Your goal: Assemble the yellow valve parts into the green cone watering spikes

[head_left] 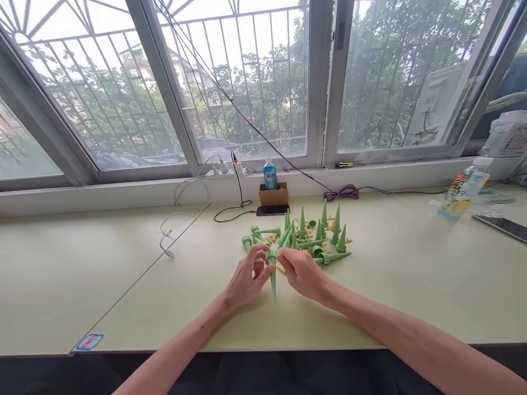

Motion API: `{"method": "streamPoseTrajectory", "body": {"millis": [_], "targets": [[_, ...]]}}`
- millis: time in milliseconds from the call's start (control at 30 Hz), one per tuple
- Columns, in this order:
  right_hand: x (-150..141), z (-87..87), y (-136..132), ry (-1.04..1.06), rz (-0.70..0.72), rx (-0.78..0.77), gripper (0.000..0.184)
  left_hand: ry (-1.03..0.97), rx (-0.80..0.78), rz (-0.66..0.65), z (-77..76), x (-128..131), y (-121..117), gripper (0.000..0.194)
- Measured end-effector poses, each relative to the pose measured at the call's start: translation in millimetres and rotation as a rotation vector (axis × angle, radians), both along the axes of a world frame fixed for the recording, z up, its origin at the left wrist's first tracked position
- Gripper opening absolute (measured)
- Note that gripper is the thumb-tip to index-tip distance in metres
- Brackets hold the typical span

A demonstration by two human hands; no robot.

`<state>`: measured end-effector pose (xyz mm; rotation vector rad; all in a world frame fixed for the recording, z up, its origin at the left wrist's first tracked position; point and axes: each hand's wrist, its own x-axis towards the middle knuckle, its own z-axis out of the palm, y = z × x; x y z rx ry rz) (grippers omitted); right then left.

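My left hand grips a green plastic watering spike between thumb and fingers, its collar up and its point towards the table's front edge. Pinched close against the right side of that collar is my right hand; whatever its fingertips hold is hidden. A small yellow piece shows just below the right fingers. Just beyond both hands lies a pile of similar green spikes, some standing point up and others on their sides. Small yellow valve pieces are scattered among them.
Behind the pile, a blue-labelled bottle stands in a cardboard box, with a phone in front. Cables run along the windowsill. At right are another bottle and a dark tablet or phone. A white cable lies left.
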<state>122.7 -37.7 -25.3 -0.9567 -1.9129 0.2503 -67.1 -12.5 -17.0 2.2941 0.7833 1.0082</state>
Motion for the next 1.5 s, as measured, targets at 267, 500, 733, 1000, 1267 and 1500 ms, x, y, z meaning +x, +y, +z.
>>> {"method": "streamPoseTrajectory", "body": {"millis": [267,500,733,1000,1267,1500], "targets": [[-1.5,0.7,-2.1,0.007,-0.011,-0.019,0.033,-0.043,0.078,0.047,-4.5,-0.6,1.4,0.036],[-1.7,0.6,-1.6,0.02,-0.031,-0.02,0.034,-0.059,0.131,0.09,-2.8,2.4,-1.4,0.037],[-1.8,-1.1,-0.5,0.055,-0.037,0.005,0.035,-0.039,0.053,0.117,-1.0,6.6,1.7,0.027],[-0.7,-3.0,0.5,0.06,-0.003,0.019,0.032,-0.024,0.042,0.218,2.3,8.4,3.3,0.028],[-0.2,-3.6,0.1,0.056,0.046,0.005,0.029,-0.028,0.011,0.121,2.4,7.6,3.9,0.03],[0.0,-2.4,-0.4,0.065,0.05,0.002,0.028,-0.012,-0.007,0.121,-1.1,5.7,5.8,0.033]]}}
